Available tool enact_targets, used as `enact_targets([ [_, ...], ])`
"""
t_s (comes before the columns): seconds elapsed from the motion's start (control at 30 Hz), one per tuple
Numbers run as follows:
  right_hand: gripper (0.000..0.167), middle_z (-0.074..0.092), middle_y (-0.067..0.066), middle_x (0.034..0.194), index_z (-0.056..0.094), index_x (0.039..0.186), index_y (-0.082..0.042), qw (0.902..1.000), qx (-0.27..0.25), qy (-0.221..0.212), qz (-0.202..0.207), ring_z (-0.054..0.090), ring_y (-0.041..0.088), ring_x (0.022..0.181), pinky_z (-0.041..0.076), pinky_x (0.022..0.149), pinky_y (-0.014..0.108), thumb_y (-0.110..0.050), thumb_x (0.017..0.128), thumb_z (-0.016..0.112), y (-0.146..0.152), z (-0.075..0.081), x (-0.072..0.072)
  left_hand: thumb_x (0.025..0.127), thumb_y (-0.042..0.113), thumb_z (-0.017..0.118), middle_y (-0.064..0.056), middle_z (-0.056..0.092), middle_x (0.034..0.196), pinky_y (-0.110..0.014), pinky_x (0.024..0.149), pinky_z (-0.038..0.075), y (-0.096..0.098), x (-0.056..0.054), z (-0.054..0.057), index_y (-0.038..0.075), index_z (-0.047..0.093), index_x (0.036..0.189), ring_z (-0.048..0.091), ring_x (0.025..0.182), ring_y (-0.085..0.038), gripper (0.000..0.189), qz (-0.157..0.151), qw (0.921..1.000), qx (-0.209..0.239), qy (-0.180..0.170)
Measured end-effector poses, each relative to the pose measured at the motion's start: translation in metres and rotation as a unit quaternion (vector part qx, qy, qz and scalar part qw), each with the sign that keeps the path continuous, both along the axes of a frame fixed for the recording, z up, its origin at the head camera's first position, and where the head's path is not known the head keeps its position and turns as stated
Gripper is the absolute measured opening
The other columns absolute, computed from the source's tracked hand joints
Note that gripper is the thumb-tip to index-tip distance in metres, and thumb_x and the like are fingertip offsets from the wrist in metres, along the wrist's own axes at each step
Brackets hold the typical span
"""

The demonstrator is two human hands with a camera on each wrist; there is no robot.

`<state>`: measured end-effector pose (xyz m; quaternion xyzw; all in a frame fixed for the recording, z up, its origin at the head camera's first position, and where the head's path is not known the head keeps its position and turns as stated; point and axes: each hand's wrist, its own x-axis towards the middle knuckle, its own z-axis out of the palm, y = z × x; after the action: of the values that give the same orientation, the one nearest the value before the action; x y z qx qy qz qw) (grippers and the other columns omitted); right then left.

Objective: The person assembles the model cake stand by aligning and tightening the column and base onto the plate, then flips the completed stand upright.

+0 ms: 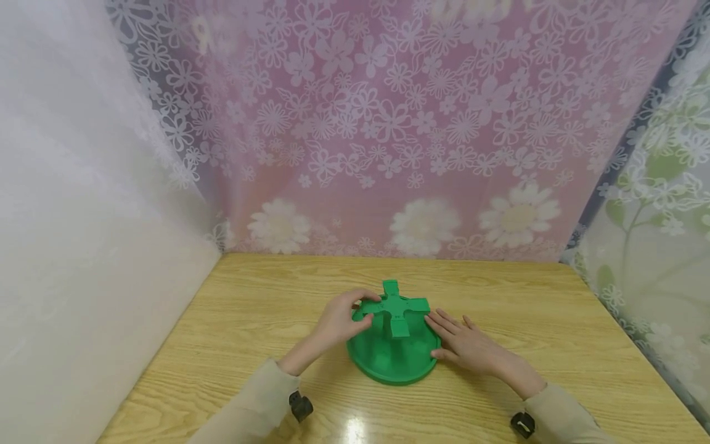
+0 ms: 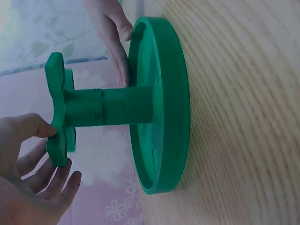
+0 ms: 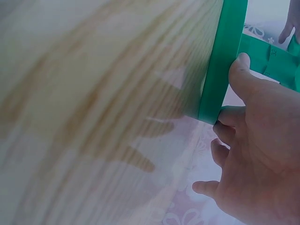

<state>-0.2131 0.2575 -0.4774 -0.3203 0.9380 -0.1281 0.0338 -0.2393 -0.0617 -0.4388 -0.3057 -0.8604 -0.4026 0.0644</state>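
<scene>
A green stand with a wide round base [image 1: 388,369], an upright column [image 2: 112,107] and a cross-shaped top [image 1: 395,306] stands on the wooden table. Small raised digits show on the column. My left hand [image 1: 338,317] pinches the left arm of the cross between thumb and fingers, the other fingers trailing under and beside it. At the right rim of the base, my right hand [image 1: 468,348] rests with its fingers stretched along the edge. Its thumb [image 3: 242,63] touches the rim, and the other fingers are loosely spread beside it.
The wooden table [image 1: 266,290] runs back to a pink flowered curtain [image 1: 360,123]. A pale sheet [image 1: 100,185] bounds the left side, and a leafy-patterned one [image 1: 660,259] the right. Dark wrist devices sit at both sleeves.
</scene>
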Motion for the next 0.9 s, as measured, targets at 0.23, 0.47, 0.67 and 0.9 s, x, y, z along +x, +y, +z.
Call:
enact_targets([
  [0.23,0.075,0.027,0.021,0.164,0.035,0.156,0.0,0.9998,0.019,-0.008,-0.003,0.024,0.042,0.15,0.021,0.114,0.075,-0.05,0.103,0.051,0.0,0.0,-0.002,0.094,0.005,0.071,-0.008,0.066,0.127,-0.042,0.093,0.059,0.002,-0.01,-0.004,0.007,0.066,0.127,0.063,0.117,-0.028,0.033,0.041,0.9984,0.037,-0.008],
  [0.47,0.074,0.032,0.02,0.162,0.034,0.157,-0.002,0.9997,-0.008,0.023,0.009,0.03,0.042,0.148,0.025,0.107,0.08,-0.046,0.102,0.056,0.001,-0.007,-0.003,0.094,0.002,0.071,-0.014,0.064,0.127,-0.042,0.089,0.061,0.005,-0.013,-0.007,0.003,0.064,0.128,0.065,0.112,-0.034,0.035,0.064,0.9944,0.083,0.01],
  [0.67,0.075,0.028,0.019,0.164,0.032,0.158,-0.002,1.0,-0.003,0.001,-0.003,0.026,0.042,0.149,0.021,0.111,0.079,-0.046,0.102,0.056,-0.001,-0.003,-0.001,0.094,0.012,0.075,-0.014,0.066,0.121,-0.046,0.087,0.061,0.004,-0.008,-0.001,0.002,0.065,0.123,0.067,0.106,-0.035,0.032,0.053,0.9918,0.117,0.002],
  [0.9,0.074,0.028,0.018,0.164,0.032,0.158,-0.002,0.9999,0.009,0.0,-0.006,0.026,0.041,0.15,0.022,0.112,0.078,-0.047,0.103,0.054,-0.002,-0.002,-0.001,0.089,0.027,0.081,-0.007,0.068,0.12,-0.037,0.084,0.062,0.0,0.002,0.002,0.008,0.066,0.122,0.068,0.103,-0.026,0.041,-0.026,0.9973,0.054,-0.043],
])
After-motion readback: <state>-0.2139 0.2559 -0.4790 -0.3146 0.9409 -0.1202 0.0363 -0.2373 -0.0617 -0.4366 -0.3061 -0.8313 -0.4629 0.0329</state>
